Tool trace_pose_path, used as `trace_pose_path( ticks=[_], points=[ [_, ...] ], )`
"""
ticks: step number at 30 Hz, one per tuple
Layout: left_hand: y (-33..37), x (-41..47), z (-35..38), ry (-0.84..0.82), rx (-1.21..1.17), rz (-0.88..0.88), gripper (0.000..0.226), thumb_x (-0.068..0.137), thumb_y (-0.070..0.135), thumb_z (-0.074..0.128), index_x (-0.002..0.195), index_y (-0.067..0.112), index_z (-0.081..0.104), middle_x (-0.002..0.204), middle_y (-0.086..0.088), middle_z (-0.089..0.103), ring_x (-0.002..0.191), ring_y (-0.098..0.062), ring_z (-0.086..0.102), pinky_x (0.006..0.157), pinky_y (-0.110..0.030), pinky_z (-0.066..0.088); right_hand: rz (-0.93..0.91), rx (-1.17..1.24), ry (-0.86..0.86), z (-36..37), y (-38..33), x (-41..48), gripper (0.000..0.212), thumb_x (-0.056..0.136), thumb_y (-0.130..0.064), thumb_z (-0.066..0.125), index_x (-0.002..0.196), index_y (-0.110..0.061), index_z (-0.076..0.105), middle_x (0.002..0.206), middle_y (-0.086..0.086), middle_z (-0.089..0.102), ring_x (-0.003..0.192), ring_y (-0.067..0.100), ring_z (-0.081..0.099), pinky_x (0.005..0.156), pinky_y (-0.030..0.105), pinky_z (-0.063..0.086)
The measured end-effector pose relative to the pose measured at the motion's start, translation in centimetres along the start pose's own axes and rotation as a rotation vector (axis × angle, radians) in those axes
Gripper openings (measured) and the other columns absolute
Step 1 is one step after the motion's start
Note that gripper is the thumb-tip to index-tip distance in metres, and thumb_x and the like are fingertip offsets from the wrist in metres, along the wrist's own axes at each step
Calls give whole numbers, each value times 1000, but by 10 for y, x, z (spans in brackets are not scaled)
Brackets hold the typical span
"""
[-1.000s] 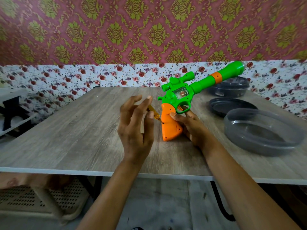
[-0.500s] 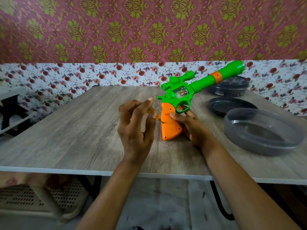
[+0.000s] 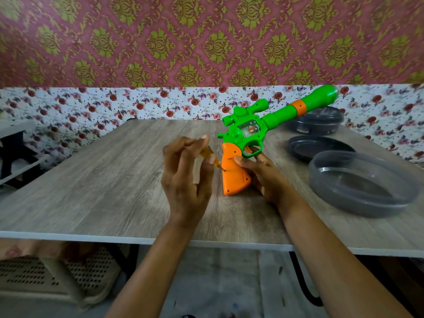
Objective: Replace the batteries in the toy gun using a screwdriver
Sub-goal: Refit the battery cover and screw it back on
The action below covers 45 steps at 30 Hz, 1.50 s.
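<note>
- The left hand (image 3: 185, 180) pinches the screwdriver (image 3: 207, 153) by its amber handle, thumb and fingertips closed lightly round it and the other fingers loosely fanned. I take this for a twirling grip rather than a forcing one.
- The screwdriver slants down to the right, its tip at a small screw hole on the left edge of the orange grip (image 3: 234, 173). Whether the tip is seated in the screw head is too small to tell.
- The toy gun (image 3: 250, 127) stands with the butt of its grip on the table (image 3: 91, 191), near the middle, and its green barrel rises up and away to the right. This likely turns the battery cover toward the tool, and the cover looks still closed.
- The right hand (image 3: 263, 175) holds the gun just right of the grip — thumb pressed flat on the orange face, fingers curled behind it by the trigger guard — probably bracing it against the screwdriver's push.
- Further right lie a dark lid (image 3: 319, 149) and a clear tub (image 3: 364, 182), with a dark container (image 3: 321, 120) behind, perhaps meant for loose screws. No batteries show.
</note>
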<state>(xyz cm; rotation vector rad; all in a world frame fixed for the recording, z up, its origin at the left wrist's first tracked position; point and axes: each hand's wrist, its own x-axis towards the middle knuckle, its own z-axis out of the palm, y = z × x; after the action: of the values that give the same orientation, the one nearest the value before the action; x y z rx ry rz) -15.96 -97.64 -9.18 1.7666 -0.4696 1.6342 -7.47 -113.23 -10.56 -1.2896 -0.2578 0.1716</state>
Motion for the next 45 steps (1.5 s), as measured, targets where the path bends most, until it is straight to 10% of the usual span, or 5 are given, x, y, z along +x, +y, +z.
trace_pose_path(
  ticks=[45],
  points=[
    [0,-1,1,-9,13,5,21,92,18,52,113,15,53,110,-6,46,99,-4,47,71,-18,46,-8,32,-10,2,-1,-1,52,84,-9,62,133,-16,46,121,7,64,94,16,68,67,31,58]
  ],
)
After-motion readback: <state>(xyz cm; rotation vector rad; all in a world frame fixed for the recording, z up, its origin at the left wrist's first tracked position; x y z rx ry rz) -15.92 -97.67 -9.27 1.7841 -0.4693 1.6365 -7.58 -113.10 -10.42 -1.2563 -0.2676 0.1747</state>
